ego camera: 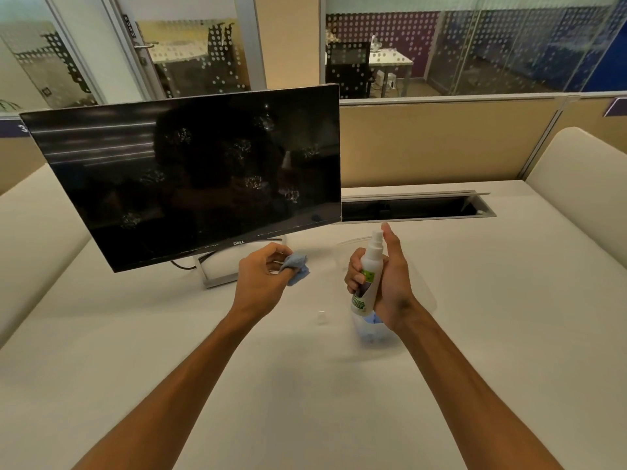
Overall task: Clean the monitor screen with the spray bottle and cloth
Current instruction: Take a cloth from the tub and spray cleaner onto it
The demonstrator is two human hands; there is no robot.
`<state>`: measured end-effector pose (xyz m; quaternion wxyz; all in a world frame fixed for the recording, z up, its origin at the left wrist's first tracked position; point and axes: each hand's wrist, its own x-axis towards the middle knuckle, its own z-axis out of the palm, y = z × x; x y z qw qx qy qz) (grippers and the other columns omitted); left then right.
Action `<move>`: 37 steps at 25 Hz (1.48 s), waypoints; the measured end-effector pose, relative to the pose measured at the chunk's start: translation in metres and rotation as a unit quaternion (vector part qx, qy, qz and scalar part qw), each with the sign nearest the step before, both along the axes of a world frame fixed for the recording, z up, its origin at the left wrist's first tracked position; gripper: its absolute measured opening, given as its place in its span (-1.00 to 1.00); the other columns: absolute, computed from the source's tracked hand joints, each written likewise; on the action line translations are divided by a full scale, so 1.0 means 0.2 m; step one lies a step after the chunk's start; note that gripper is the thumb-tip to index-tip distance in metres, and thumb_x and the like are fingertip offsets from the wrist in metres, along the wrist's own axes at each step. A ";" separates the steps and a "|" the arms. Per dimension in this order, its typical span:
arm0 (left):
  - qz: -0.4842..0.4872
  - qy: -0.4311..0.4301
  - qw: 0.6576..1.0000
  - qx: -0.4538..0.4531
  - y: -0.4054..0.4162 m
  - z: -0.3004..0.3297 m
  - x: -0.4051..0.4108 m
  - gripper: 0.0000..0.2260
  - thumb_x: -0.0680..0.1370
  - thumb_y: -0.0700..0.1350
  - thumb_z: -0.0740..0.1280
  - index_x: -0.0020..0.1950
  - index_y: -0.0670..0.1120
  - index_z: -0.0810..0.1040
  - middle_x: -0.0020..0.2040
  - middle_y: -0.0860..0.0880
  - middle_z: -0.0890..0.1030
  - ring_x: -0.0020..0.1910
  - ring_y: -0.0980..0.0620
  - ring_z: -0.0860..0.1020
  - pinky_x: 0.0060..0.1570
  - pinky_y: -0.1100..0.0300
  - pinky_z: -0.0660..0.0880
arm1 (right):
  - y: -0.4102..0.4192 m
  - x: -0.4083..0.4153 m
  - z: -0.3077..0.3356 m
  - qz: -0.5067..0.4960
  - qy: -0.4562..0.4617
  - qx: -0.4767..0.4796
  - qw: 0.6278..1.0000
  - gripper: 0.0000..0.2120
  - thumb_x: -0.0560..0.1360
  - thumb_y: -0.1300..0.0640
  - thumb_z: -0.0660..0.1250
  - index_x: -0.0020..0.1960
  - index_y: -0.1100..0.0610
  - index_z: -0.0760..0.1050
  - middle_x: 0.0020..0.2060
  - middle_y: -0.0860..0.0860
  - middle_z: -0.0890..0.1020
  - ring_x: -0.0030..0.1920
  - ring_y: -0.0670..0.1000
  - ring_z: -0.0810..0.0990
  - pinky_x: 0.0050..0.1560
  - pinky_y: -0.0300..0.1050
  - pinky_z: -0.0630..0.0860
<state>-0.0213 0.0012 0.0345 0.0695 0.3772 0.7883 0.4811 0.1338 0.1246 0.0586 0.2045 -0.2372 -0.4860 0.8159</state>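
A black monitor [190,178] stands on the white desk [305,385] at the left, its dark screen dotted with several patches of spray droplets. My left hand [259,281] pinches a small blue cloth [298,268] just below the monitor's lower right corner. My right hand [386,283] grips a white spray bottle [368,276] with a green label, held upright, the index finger raised beside the nozzle. A bit of blue shows under the bottle's base.
The monitor's silver stand [217,276] and a black cable [183,265] sit under the screen. An open cable tray [414,208] runs along the desk's back edge. Beige partition panels [441,144] rise behind, with glass walls beyond.
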 end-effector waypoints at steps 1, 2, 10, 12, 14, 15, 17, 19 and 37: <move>0.000 -0.003 1.000 0.002 -0.01 -0.01 -0.01 -0.78 0.46 -0.08 0.42 0.05 -0.15 0.58 -0.07 -0.05 0.63 -0.09 0.03 0.59 -0.01 0.21 0.55 | -0.01 -0.01 0.00 -0.005 -0.001 0.010 1.000 -0.37 0.42 -0.39 0.06 -0.44 0.17 0.34 -0.54 0.07 0.41 -0.48 -0.02 0.35 -0.35 -0.15 0.34; 0.000 -0.006 1.000 0.004 -0.02 -0.01 -0.01 -0.77 0.46 -0.08 0.42 0.05 -0.15 0.58 -0.06 -0.05 0.63 -0.08 0.03 0.59 -0.02 0.22 0.55 | -0.01 -0.01 -0.01 -0.006 -0.001 0.018 1.000 -0.37 0.41 -0.39 0.07 -0.44 0.16 0.35 -0.55 0.06 0.41 -0.49 -0.02 0.35 -0.36 -0.16 0.34; -0.004 -0.016 1.000 0.005 -0.04 -0.04 -0.01 -0.77 0.47 -0.09 0.41 0.08 -0.15 0.59 -0.07 0.00 0.60 -0.08 0.04 0.57 -0.10 0.41 0.47 | -0.03 -0.04 -0.01 0.011 0.026 0.006 1.000 -0.41 0.37 -0.43 0.08 -0.36 0.12 0.38 -0.52 0.04 0.45 -0.54 -0.07 0.38 -0.41 -0.24 0.40; -0.008 -0.021 1.000 0.003 -0.04 -0.04 0.00 -0.77 0.47 -0.09 0.40 0.08 -0.15 0.59 -0.07 0.00 0.59 -0.09 0.04 0.57 -0.10 0.41 0.47 | -0.03 -0.05 -0.01 -0.015 -0.009 0.029 0.999 -0.37 0.39 -0.48 0.04 -0.34 0.10 0.39 -0.47 0.05 0.49 -0.50 -0.07 0.41 -0.38 -0.21 0.42; -0.009 -0.026 1.000 0.002 -0.04 -0.05 0.01 -0.78 0.47 -0.08 0.41 0.07 -0.15 0.59 -0.07 0.00 0.60 -0.08 0.03 0.57 -0.08 0.37 0.48 | -0.02 -0.08 -0.02 -0.058 -0.055 0.062 0.995 -0.40 0.40 -0.45 0.00 -0.31 0.07 0.40 -0.42 0.03 0.52 -0.44 -0.06 0.45 -0.30 -0.16 0.45; -0.009 -0.030 1.000 0.002 -0.04 -0.05 0.01 -0.78 0.47 -0.09 0.41 0.07 -0.15 0.59 -0.07 0.00 0.60 -0.08 0.03 0.57 -0.08 0.36 0.48 | -0.01 -0.09 -0.02 -0.081 -0.085 0.080 0.990 -0.42 0.41 -0.43 -0.02 -0.30 0.06 0.41 -0.41 0.02 0.53 -0.41 -0.05 0.46 -0.25 -0.13 0.46; -0.012 -0.035 0.999 0.007 -0.04 -0.04 0.02 -0.80 0.48 -0.10 0.40 0.06 -0.14 0.59 -0.08 0.01 0.60 -0.09 0.05 0.56 -0.10 0.41 0.46 | 0.00 -0.11 -0.03 -0.116 -0.137 0.101 0.979 -0.44 0.44 -0.41 -0.04 -0.28 0.04 0.42 -0.39 0.01 0.54 -0.37 -0.06 0.47 -0.17 -0.11 0.47; -0.014 -0.043 0.999 0.009 -0.04 -0.04 0.02 -0.82 0.48 -0.10 0.40 0.04 -0.12 0.58 -0.08 0.02 0.59 -0.10 0.08 0.56 -0.10 0.43 0.44 | 0.00 -0.11 -0.04 -0.128 -0.134 0.073 0.980 -0.47 0.49 -0.37 0.00 -0.26 0.05 0.44 -0.40 0.02 0.54 -0.39 -0.07 0.47 -0.20 -0.14 0.47; -0.007 -0.069 0.997 0.029 -0.04 -0.04 -0.03 -0.83 0.48 -0.10 0.40 0.04 -0.10 0.59 -0.06 -0.02 0.63 -0.06 0.02 0.60 -0.01 0.24 0.55 | 0.00 -0.14 -0.05 -0.121 -0.037 0.021 0.992 -0.62 0.59 -0.17 0.03 -0.18 0.06 0.42 -0.41 0.00 0.54 -0.46 -0.07 0.47 -0.39 -0.22 0.46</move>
